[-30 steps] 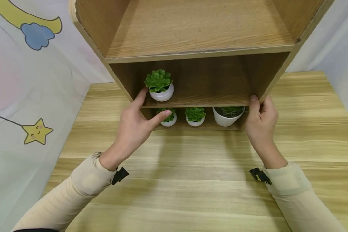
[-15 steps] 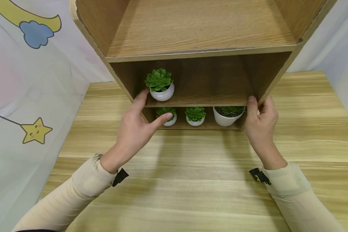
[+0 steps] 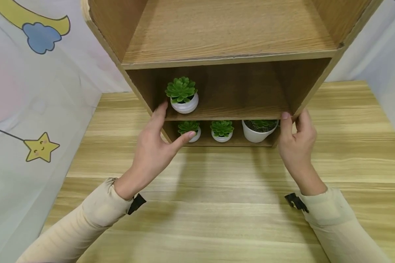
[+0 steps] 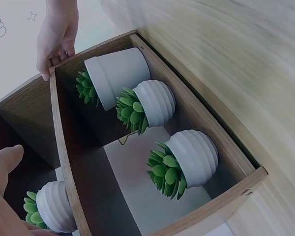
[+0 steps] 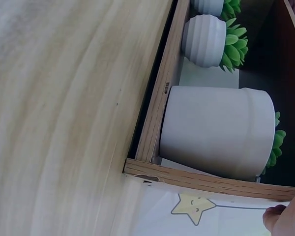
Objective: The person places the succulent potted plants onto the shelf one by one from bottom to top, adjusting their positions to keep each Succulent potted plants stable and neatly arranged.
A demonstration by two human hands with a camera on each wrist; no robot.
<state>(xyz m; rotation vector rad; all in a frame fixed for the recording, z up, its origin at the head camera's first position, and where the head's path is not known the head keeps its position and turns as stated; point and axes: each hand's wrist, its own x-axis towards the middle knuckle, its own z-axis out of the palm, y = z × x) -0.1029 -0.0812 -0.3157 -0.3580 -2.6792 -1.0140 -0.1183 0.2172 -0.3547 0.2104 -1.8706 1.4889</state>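
Note:
A wooden shelf unit (image 3: pixel 230 33) stands on the table. My left hand (image 3: pixel 151 149) is at its left side, thumb spread away from the fingers; a fingertip reaches the left side of a small potted succulent (image 3: pixel 183 96) on the middle shelf. Whether it touches the pot is unclear. My right hand (image 3: pixel 296 146) grips the right side panel, thumb on the middle shelf's front edge and fingers round the outside. Below stand two small succulents, the left one (image 3: pixel 188 131) partly behind my thumb, the other (image 3: pixel 222 130) mid-shelf, and a larger white pot (image 3: pixel 255 135) at right.
The wood-grain tabletop (image 3: pixel 217 212) extends in front of the unit and to both sides. A printed cloth (image 3: pixel 16 91) with a moon, cloud and star hangs on the left, and pale cloth (image 3: pixel 386 73) hangs on the right.
Both hands keep their places at the unit's sides. My left thumb has dropped slightly, and the right thumb has shifted a little down and left. The pots stay put.

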